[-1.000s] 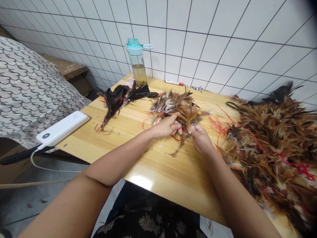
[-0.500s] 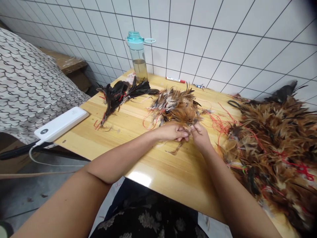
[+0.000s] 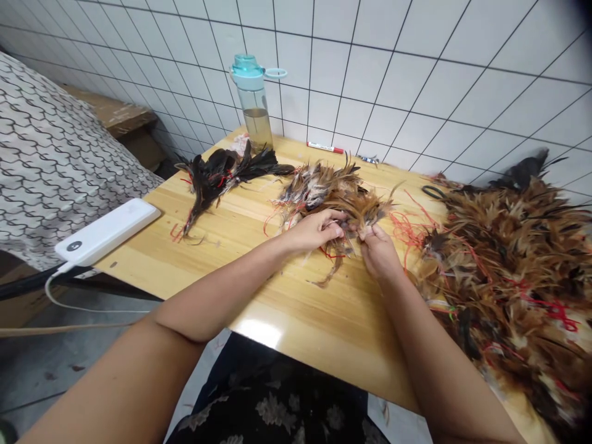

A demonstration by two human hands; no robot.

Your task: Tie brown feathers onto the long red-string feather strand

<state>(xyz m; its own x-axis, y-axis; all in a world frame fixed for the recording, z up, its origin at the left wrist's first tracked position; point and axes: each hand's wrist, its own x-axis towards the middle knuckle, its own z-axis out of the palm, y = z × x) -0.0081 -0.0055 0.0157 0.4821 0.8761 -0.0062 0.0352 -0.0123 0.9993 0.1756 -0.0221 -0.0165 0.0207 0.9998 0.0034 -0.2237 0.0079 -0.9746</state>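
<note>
My right hand (image 3: 380,251) pinches the base of a bunch of brown feathers (image 3: 367,209), its tips fanning upward. My left hand (image 3: 321,231) is just to the left, thumb and fingers closed about some thin, pale feather ends; exactly how many it holds is hidden. Behind both hands lies a pile of brown and grey feathers (image 3: 319,185) with red string in it. Below the left hand, a loose feather (image 3: 329,274) and a bit of red string rest on the wooden table (image 3: 296,308).
A large heap of brown feathers (image 3: 518,259) with red string (image 3: 409,231) covers the right side. Black feathers (image 3: 217,176) lie at left, near a water bottle (image 3: 256,117). A white power bank (image 3: 108,228) sits on the left edge; a red marker (image 3: 325,147) lies by the wall.
My left hand moved right to meet the right hand at the feather base, then drew back left. The right hand stays on the brown bunch, which now fans out to the right.
</note>
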